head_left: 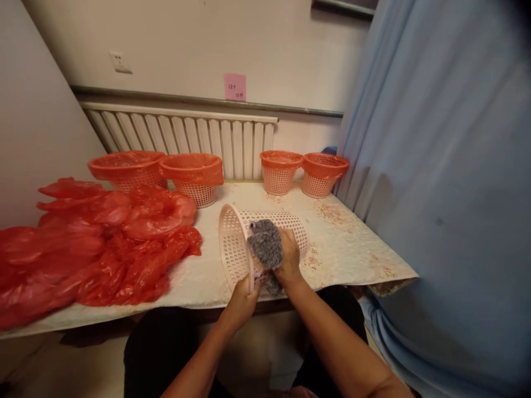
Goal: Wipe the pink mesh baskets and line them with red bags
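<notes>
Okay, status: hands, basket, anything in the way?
Left hand grips basket by rim; right hand holds grey cloth against its side. Basket tipped sideways. Red bags heaped left, clear of it.

The basket (296, 226) is pale pink with a grid of holes; the cloth (266, 243) is mottled grey. The 4 lined baskets (194, 188) are pale pink under translucent red. The plastic bags (120, 237) are glossy red. The tablecloth (352, 254) is cream with pinkish-brown flowers, the curtain (440, 166) blue.
</notes>
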The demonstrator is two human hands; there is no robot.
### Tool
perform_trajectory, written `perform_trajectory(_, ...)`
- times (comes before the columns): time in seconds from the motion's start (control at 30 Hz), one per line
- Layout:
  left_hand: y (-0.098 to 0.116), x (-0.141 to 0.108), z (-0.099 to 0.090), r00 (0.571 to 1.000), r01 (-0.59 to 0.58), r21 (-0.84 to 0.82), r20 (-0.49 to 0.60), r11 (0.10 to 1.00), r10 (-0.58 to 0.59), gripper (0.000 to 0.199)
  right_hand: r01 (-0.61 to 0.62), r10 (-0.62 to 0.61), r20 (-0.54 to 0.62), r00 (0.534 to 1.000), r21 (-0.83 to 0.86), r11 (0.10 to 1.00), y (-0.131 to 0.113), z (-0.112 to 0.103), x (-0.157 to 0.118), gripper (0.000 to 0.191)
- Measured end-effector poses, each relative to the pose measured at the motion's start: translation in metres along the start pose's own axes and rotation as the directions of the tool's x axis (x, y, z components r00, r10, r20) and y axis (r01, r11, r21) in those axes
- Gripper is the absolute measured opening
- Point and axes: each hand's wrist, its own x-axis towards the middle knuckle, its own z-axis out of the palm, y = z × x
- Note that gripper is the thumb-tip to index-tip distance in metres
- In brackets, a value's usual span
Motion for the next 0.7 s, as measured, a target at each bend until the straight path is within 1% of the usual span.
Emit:
perform_trajectory(0.1, -0.006, 0.000, 0.003, 1.000, -0.026, 0.021, 0.007, 0.999, 0.026, 0.033, -0.063, 0.063, -0.001, 0.998, -0.140, 0.988, 0.040, -0.001, 0.014, 0.013)
perform_trajectory(0.17, -0.010, 0.000, 0.006, 0.998, -0.057, 0.026, 0.021, 0.998, 0.057, 0.034, -0.134, 0.130, -0.031, 0.991, -0.219, 0.967, 0.070, -0.004, 0.019, 0.012)
perform_trajectory(0.23, -0.012, 0.001, 0.008, 0.996, -0.082, 0.032, 0.030, 0.996, 0.081, 0.035, -0.220, 0.208, -0.072, 0.975, -0.263, 0.939, 0.096, -0.010, 0.019, 0.014)
perform_trajectory(0.3, -0.014, 0.001, 0.009, 0.995, -0.096, 0.051, 0.038, 0.994, 0.094, 0.035, -0.309, 0.287, -0.118, 0.951, -0.275, 0.910, 0.115, -0.016, 0.014, 0.016)
perform_trajectory(0.37, -0.016, 0.000, 0.009, 0.993, -0.114, 0.070, 0.047, 0.991, 0.111, 0.035, -0.378, 0.344, -0.169, 0.924, -0.261, 0.888, 0.125, -0.021, 0.003, 0.019)
perform_trajectory(0.47, -0.017, -0.002, 0.008, 0.988, -0.148, 0.074, 0.065, 0.986, 0.144, 0.036, -0.454, 0.400, -0.262, 0.878, -0.190, 0.871, 0.122, -0.018, -0.025, 0.021)
perform_trajectory(0.53, -0.018, -0.003, 0.007, 0.983, -0.172, 0.072, 0.084, 0.983, 0.165, 0.037, -0.494, 0.444, -0.320, 0.837, -0.092, 0.865, 0.108, -0.010, -0.048, 0.021)
perform_trajectory(0.6, -0.019, -0.003, 0.007, 0.977, -0.190, 0.074, 0.108, 0.979, 0.182, 0.038, -0.503, 0.482, -0.355, 0.801, 0.035, 0.863, 0.086, -0.001, -0.070, 0.022)
perform_trajectory(0.67, -0.021, -0.004, 0.007, 0.970, -0.209, 0.073, 0.139, 0.975, 0.198, 0.039, -0.457, 0.479, -0.332, 0.813, 0.148, 0.877, 0.059, 0.007, -0.085, 0.025)
perform_trajectory(0.7, -0.023, -0.005, 0.007, 0.966, -0.221, 0.071, 0.151, 0.973, 0.208, 0.040, -0.417, 0.458, -0.296, 0.838, 0.193, 0.888, 0.046, 0.008, -0.088, 0.028)
